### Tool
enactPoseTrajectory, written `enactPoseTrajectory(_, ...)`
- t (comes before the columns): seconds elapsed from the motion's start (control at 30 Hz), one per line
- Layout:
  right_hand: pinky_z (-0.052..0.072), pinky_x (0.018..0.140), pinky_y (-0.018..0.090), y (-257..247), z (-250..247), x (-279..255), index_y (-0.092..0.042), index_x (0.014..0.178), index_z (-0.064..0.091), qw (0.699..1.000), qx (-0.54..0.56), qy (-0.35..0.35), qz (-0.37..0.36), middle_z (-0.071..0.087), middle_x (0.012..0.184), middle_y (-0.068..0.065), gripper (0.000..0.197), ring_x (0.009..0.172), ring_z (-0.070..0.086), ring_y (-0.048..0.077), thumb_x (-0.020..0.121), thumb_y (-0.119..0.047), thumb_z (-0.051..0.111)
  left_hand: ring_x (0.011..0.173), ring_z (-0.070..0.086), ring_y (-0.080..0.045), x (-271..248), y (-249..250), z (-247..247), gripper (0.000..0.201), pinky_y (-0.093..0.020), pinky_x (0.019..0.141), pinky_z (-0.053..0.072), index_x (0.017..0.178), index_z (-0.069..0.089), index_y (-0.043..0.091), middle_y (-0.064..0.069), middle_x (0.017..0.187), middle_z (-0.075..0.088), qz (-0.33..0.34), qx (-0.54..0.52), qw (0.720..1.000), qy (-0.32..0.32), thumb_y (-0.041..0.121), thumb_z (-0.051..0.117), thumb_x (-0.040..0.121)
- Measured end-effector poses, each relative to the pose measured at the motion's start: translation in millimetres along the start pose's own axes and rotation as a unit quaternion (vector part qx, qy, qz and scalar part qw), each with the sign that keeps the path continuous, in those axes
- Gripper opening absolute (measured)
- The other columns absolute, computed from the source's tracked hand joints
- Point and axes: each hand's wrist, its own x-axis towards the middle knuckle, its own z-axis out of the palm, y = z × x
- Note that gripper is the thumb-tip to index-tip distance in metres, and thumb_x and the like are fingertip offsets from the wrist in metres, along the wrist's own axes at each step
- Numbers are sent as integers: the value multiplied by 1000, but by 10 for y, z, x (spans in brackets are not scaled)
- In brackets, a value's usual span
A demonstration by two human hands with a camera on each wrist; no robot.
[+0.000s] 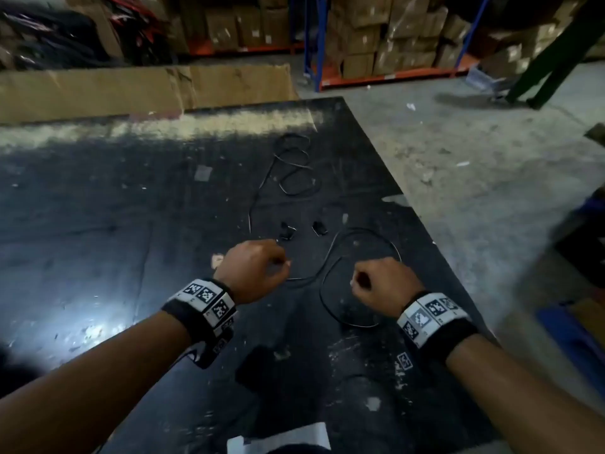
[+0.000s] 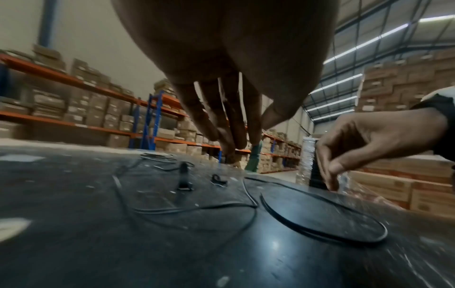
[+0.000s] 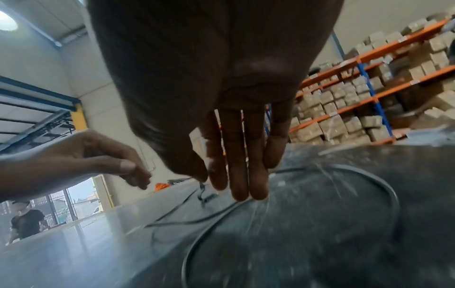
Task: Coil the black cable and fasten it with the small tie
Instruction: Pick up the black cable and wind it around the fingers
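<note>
The black cable (image 1: 322, 291) lies loose on the black table (image 1: 131, 224), with one wide loop near me and smaller loops farther back (image 1: 296, 193). Two small black pieces (image 1: 286, 232) (image 1: 320, 228) lie between those loops; I cannot tell which of them is the tie. My left hand (image 1: 258, 267) hovers over the cable left of the near loop, its fingers (image 2: 229, 126) hanging down and holding nothing. My right hand (image 1: 386, 280) hovers over the near loop (image 3: 391, 191) with straight fingers (image 3: 241, 165). A pale blur shows by its thumb.
The table's right edge runs diagonally to bare concrete floor (image 1: 474, 142). A cardboard sheet (image 1: 147, 86) lies along the far edge. Shelves of boxes (image 1: 393, 37) stand behind. White paper (image 1: 281, 437) sits at the near edge. A person (image 3: 24, 222) stands far off.
</note>
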Motion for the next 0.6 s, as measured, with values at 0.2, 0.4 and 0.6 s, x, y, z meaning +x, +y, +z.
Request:
enactPoseTrajectory(0.2,54,88,39,-55,572,-20,-25,99,59,993,34,-112,4,66,109,-4,44,104,62,19,73,-59,72,116,61,-26,395,293,546,51,-44,89,56,127,68,25,-2,126,63,79,2,978,-193,24,49,80)
enactPoseTrajectory(0.4,57,81,38,99,587,38,-26,84,59,987,152,-46,39,65,84,-9,10,90,69,21,79,-28,67,136,50,-33,587,310,866,49,-50,104,47,122,70,16,-10,142,59,158,40,956,-245,25,59,76)
enactPoseTrajectory(0.6,54,68,20,469,210,29,-20,89,57,947,279,156,28,67,78,-8,14,73,68,9,87,-12,68,91,68,-22,655,290,701,20,-44,90,52,96,69,16,-2,89,73,112,-135,973,-153,27,53,100)
